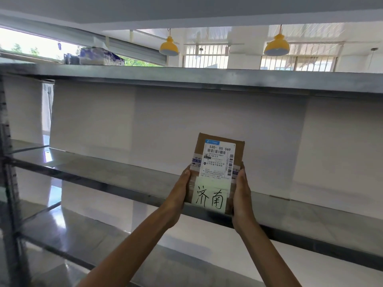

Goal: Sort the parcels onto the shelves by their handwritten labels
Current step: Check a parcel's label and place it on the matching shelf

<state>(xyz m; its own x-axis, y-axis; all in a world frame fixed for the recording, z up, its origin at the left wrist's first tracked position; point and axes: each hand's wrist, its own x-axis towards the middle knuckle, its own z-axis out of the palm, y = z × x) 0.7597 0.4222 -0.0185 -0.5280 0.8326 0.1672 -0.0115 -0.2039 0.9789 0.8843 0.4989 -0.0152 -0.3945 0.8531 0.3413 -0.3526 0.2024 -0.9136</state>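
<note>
A small brown cardboard parcel [217, 150] stands upright in front of me, held between both hands. It carries a printed shipping label and, lower down, a white slip with handwritten characters [210, 198]. My left hand [182, 189] grips its left edge and my right hand [242, 193] grips its right edge. The parcel's bottom sits at the front lip of the middle metal shelf [116, 183], roughly at centre. Whether it rests on the shelf or hangs just above it is unclear.
A grey metal rack fills the view: a top shelf [186, 77], the middle shelf and a lower shelf [83, 235]. A wrapped bundle [99, 55] lies on the top shelf at left. The rack's upright post [10, 183] runs down the left side.
</note>
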